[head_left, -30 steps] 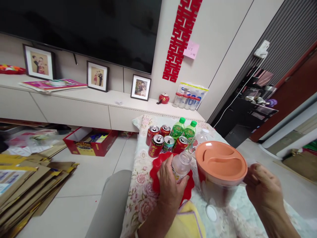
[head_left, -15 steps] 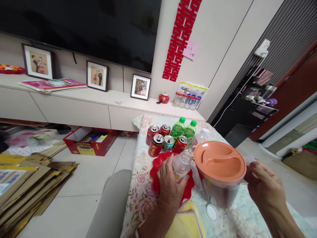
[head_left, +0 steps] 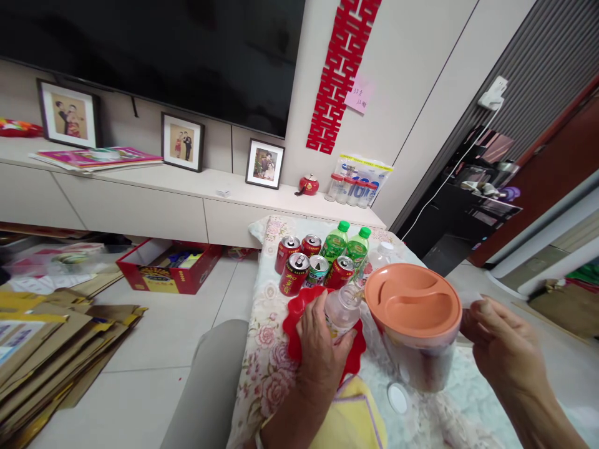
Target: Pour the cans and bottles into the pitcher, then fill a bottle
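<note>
My left hand (head_left: 322,343) is wrapped around a clear plastic bottle (head_left: 342,305), uncapped, which it holds over a red scalloped plate (head_left: 294,337). My right hand (head_left: 505,337) grips the handle of a clear pitcher (head_left: 421,362) with an orange lid (head_left: 412,299). The pitcher leans left, its rim close to the bottle's mouth; a little brownish liquid seems to show there. Dark contents are visible through the pitcher's wall. Below it on the cloth lies a white bottle cap (head_left: 397,398). A yellow cloth (head_left: 358,415) is beside my left forearm.
Several drink cans (head_left: 294,274) and two green-capped bottles (head_left: 336,240) stand behind the plate, with a clear bottle (head_left: 381,254) to their right. A floral tablecloth (head_left: 266,337) covers the table. On the floor are a red box (head_left: 168,280) and flattened cardboard (head_left: 93,349).
The pitcher and my right hand have shifted very slightly, the lid a little to the left. My left hand and the bottle stay nearly in place.
</note>
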Demonstrator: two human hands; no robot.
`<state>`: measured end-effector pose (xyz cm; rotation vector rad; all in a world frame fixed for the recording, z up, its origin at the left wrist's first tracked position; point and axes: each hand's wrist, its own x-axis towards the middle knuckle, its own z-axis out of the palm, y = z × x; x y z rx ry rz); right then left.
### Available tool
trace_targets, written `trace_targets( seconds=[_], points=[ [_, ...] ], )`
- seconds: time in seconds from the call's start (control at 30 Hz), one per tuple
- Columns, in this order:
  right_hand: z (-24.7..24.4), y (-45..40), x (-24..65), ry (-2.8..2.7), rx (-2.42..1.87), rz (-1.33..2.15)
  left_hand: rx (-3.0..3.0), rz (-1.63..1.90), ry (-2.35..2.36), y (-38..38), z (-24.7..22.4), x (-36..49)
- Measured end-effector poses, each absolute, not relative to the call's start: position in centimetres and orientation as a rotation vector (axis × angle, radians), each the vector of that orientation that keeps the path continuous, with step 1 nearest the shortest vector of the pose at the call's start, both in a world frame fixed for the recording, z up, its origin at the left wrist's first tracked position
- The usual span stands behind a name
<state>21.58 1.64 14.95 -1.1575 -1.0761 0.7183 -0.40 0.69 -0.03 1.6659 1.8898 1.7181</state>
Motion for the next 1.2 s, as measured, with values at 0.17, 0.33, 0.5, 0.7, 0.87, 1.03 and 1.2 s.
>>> trace_targets(
  seconds=[0.17,0.33,0.5,0.7,0.87,1.03,1.2],
  points=[
    [15.01,1.66,21.65,-1.094,-1.165,0.717,1.663,1.737,1.89,0.82,-0.22,-0.33],
    [15.04,1.61,21.51,-1.091,-1.172,0.706,1.672,1.748,1.898,0.9,-0.42,-0.31],
    [15.08,1.49,21.41,-1.121,-1.172,0.684,1.682,1.745,1.906,0.94,-0.47,-0.3],
    [15.08,1.52,21.46,-1.147,-1.154,0.686,1.676,1.751,1.906,0.95,-0.54,-0.31],
    [14.95,1.55,21.54,-1.12,-1.167,0.702,1.685,1.742,1.908,0.88,-0.48,-0.31],
    [15.08,1.52,21.38,-1.111,-1.179,0.694,1.681,1.74,1.903,0.82,-0.41,-0.3],
    [15.24,1.38,21.17,-1.106,-1.177,0.7,1.678,1.744,1.907,0.89,-0.51,-0.31]
  ],
)
